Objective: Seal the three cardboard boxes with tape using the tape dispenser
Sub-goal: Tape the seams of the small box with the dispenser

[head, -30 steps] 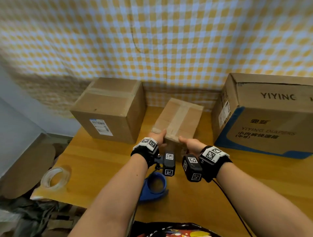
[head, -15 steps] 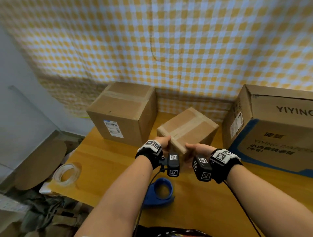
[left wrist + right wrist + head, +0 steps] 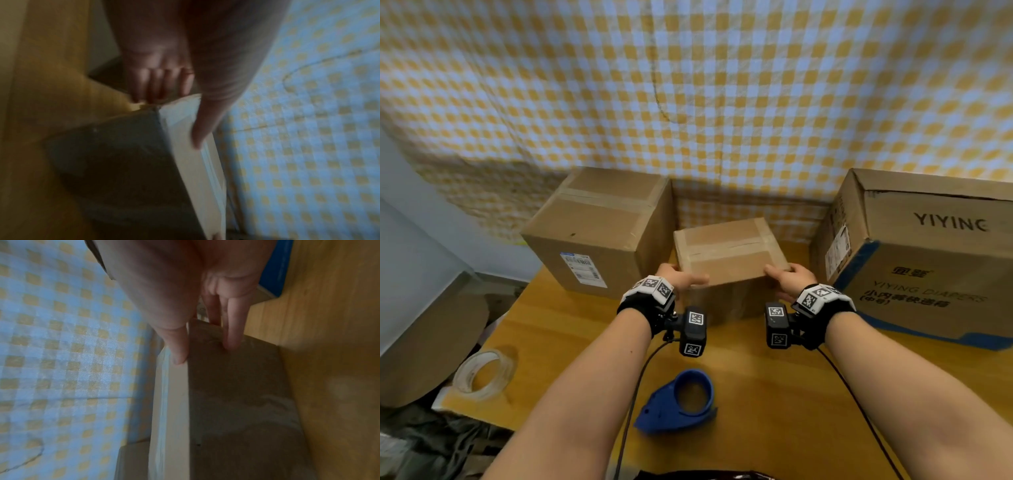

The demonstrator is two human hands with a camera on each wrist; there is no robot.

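A small cardboard box (image 3: pixel 726 253) with tape strips across its top stands on the wooden table (image 3: pixel 756 394), between two bigger boxes. My left hand (image 3: pixel 681 279) grips its near left corner, thumb on top and fingers down the side. My right hand (image 3: pixel 787 279) grips the near right corner the same way. The left wrist view shows the box (image 3: pixel 123 162) pinched by my left hand (image 3: pixel 172 121). In the right wrist view my right hand (image 3: pixel 204 352) holds the box (image 3: pixel 236 394). A blue tape dispenser (image 3: pixel 678 404) lies on the table between my forearms, untouched.
A taped brown box (image 3: pixel 602 233) with a shipping label stands at the back left. A large YIYING box (image 3: pixel 921 260) stands at the right. A clear tape roll (image 3: pixel 482 375) lies near the table's left edge. A checked cloth (image 3: pixel 722 85) hangs behind.
The small box has turned from a diagonal to lie square, its long side facing me. My hands have spread apart from its near middle to its two near corners.
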